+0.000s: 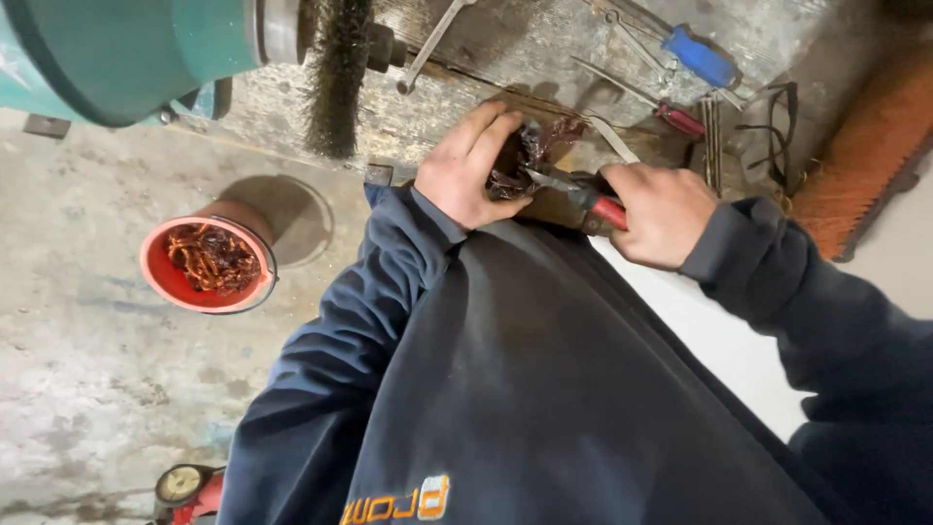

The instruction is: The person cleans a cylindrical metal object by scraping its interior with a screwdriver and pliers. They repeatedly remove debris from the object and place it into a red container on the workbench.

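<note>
At the far left a teal bench grinder [117, 53] overhangs the concrete floor [78, 389], with its wire brush wheel [335, 73] mounted at the end of the shaft. Below it on the floor stands a red bucket [155, 277], partly filled with a tangle of reddish-copper wire scraps [212, 258]; that heap suggests a fair amount has been stripped out already.

At the edge of the worn wooden workbench [544, 49], the left hand [471, 165] is curled over a dark, glossy lump with reddish wire in it [530, 151], probably a motor winding, though the hand and shadow hide most of its shape. The fingers wrap over its top and pin it against the bench. The right hand [661, 214] is closed in a fist around red-handled pliers [583, 194], whose metal nose reaches left into the winding just beside the left thumb. A good mass of wire remains in the lump, so the pulling seems far from finished.

Further right on the bench lie an open-end wrench [432, 44], a blue-handled screwdriver [695, 53], a smaller red-handled screwdriver [675, 119] and a loop of black cable [777, 126]. At the right edge an orange-bristled broom head [865, 146] lies slantwise.
</note>
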